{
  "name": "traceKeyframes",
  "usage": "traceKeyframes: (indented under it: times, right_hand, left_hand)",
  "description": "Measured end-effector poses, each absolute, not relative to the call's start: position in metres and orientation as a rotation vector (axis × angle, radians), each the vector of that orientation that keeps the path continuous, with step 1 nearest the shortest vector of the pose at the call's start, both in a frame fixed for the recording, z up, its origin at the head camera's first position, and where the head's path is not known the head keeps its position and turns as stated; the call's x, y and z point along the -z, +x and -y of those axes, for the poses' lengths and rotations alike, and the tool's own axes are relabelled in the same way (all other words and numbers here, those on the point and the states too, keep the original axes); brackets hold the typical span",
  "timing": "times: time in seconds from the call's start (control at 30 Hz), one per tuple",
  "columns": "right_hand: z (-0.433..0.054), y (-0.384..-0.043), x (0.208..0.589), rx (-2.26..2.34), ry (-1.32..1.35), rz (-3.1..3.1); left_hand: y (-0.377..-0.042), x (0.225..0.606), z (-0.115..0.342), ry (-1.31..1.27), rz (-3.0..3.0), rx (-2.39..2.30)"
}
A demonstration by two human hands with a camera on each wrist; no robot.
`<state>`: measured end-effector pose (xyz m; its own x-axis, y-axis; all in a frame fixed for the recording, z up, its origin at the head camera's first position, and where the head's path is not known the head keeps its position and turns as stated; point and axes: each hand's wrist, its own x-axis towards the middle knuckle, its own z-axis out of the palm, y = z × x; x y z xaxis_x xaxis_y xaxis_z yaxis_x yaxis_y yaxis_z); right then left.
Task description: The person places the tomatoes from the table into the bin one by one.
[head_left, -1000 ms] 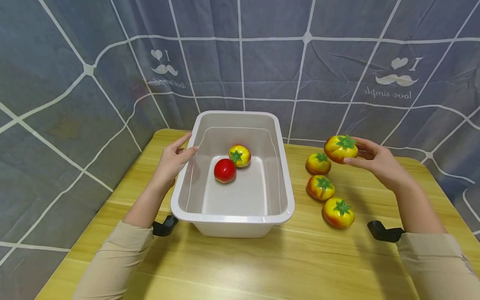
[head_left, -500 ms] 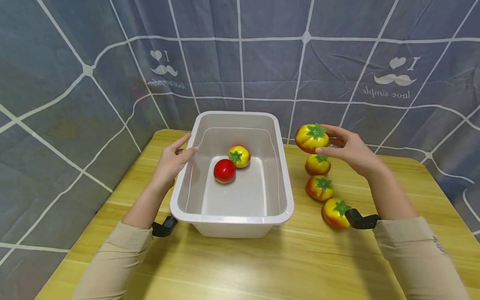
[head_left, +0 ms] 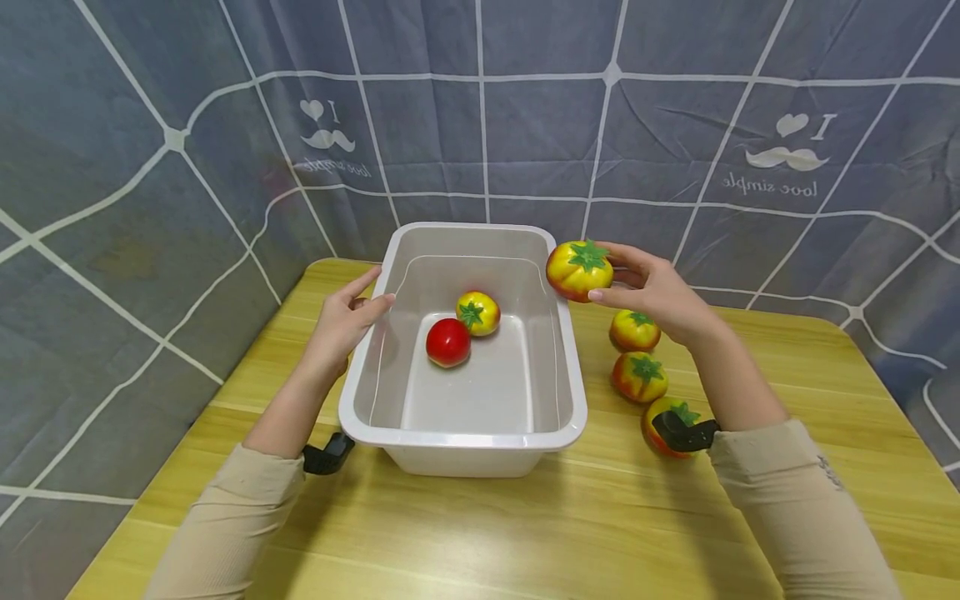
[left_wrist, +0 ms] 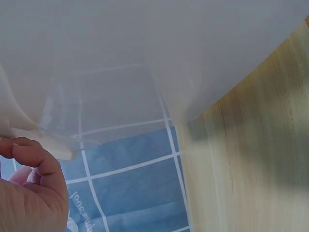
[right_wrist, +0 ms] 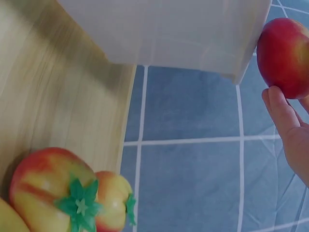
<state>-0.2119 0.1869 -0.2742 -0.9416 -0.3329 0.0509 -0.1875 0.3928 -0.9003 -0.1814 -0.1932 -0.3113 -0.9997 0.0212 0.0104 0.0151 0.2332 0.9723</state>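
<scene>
My right hand (head_left: 656,292) pinches a yellow-and-red toy tomato (head_left: 579,272) with a green star-shaped calyx, held over the right rim of the grey-white plastic bin (head_left: 468,437). In the right wrist view, the red underside of the held tomato (right_wrist: 285,58) shows beside the bin wall. My left hand (head_left: 341,325) grips the bin's left rim, thumb on the rim and fingers curled at its outer side; the left wrist view shows these fingers (left_wrist: 36,159). Inside the bin lie a plain red round fruit (head_left: 448,342) and another yellow tomato (head_left: 478,313), side by side.
Right of the bin, three more toy tomatoes (head_left: 639,377) stand in a row on the wooden table (head_left: 480,533); the right wrist camera (head_left: 684,432) overlaps the nearest. A blue-grey checked curtain (head_left: 540,142) hangs behind and along the left.
My right hand has moved left with the tomato, from above the table at the right to the bin's right rim. The left hand and bin have stayed put.
</scene>
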Motion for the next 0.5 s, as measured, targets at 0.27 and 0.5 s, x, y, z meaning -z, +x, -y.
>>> traceKeyframes:
  times: [0.27,0.5]
  right_hand:
    - [-0.172,-0.215,0.275,1.602,-0.5,-2.492]
    - [-0.16,-0.22,0.28,1.639,-0.53,-2.465]
  left_hand:
    - [-0.181,0.313,0.194,0.041,-2.456,-1.96]
    - [-0.181,0.313,0.194,0.04,-2.474,-1.943]
